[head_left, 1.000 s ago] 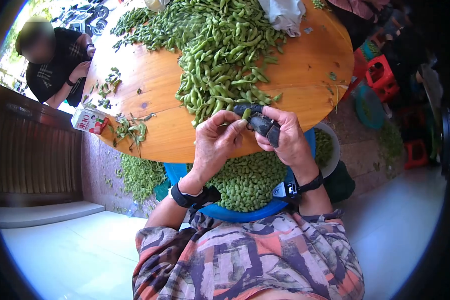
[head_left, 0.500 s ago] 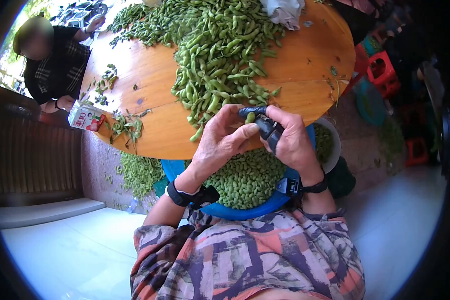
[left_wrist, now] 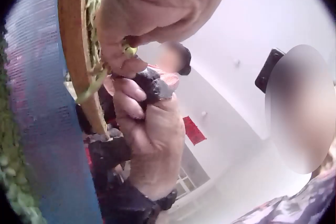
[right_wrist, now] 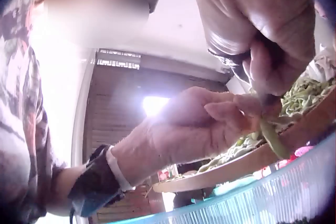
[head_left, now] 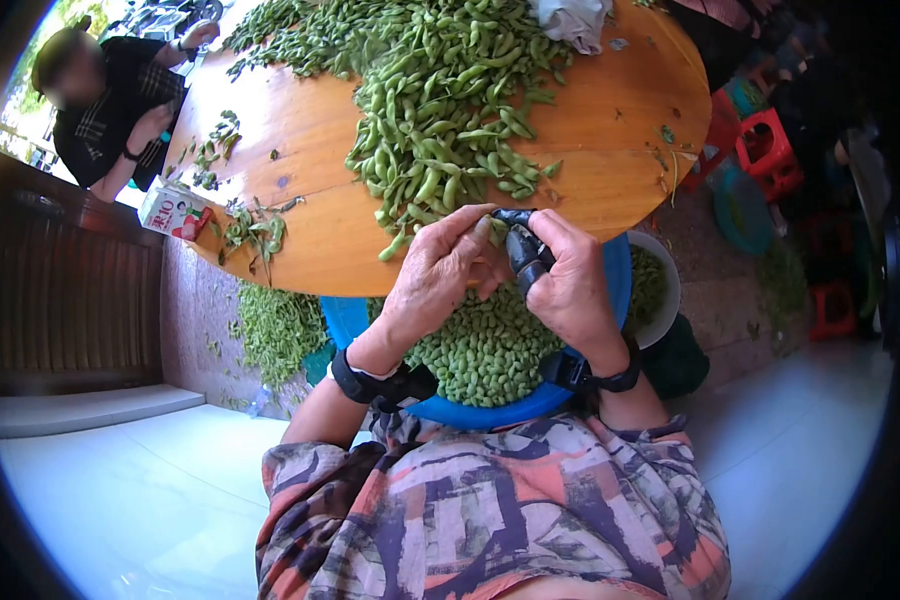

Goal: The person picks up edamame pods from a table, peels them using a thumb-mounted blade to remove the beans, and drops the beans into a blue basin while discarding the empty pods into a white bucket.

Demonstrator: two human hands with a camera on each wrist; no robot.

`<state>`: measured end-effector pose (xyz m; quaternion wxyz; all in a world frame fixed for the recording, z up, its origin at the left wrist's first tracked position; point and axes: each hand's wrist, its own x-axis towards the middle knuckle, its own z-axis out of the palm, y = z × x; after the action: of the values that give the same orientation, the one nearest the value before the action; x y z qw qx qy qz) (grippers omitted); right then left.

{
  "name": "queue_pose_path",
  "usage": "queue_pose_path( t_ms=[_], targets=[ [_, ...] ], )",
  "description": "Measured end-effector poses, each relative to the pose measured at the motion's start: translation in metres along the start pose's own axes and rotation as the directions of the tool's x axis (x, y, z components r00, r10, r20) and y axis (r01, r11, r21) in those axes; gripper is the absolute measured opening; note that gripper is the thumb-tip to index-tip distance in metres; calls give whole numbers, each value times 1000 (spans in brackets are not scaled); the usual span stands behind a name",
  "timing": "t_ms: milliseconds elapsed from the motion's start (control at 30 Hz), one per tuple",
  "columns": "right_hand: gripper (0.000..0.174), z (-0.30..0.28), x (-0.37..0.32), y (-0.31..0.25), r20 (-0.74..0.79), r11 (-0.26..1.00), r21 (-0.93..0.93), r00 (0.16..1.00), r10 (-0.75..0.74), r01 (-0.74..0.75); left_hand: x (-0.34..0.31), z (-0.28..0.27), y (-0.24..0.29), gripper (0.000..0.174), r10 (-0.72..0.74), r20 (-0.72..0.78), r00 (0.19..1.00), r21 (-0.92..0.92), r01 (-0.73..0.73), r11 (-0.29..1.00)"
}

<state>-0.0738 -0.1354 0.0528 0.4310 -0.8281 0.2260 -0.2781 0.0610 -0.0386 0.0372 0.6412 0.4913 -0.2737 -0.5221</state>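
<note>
Shelling seemed in hand: the left hand (head_left: 435, 278) pinched a pod (right_wrist: 274, 140), the right hand (head_left: 573, 285) gripped its end; next likely called for emptying it over the tub (head_left: 490, 416).

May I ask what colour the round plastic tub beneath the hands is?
The tub is blue, clearest in the head view.

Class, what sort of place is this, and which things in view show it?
Probably a home or small shopfront open to the outdoors: a wooden table heaped with green pods, a red plastic stool and, outside, what looks like a motorbike.
</note>
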Motion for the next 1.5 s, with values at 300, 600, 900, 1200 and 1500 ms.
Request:
queue_pose_path(
  t_ms=[300,600,900,1200,1500],
  targets=[
    [34,34,-25,8,-174,946,-256,953,-249,200,-5,25,-28,32,262,-167,950,126,-243,962],
    [26,22,-32,11,-267,919,-319,908,-322,232,-8,39,-33,40,65,-157,986,-401,-123,908],
    [20,-18,-40,11,19,691,699,971,240,-184,-34,29,-46,30,-6,133,991,-138,25,990],
    [28,-18,-43,25,61,598,777,969,238,-196,-37,22,-63,20,55,167,984,-230,-16,973],
    [22,-39,-69,12,199,800,380,885,420,-465,-39,24,-64,9,-73,-45,996,-185,64,981]
  ],
)
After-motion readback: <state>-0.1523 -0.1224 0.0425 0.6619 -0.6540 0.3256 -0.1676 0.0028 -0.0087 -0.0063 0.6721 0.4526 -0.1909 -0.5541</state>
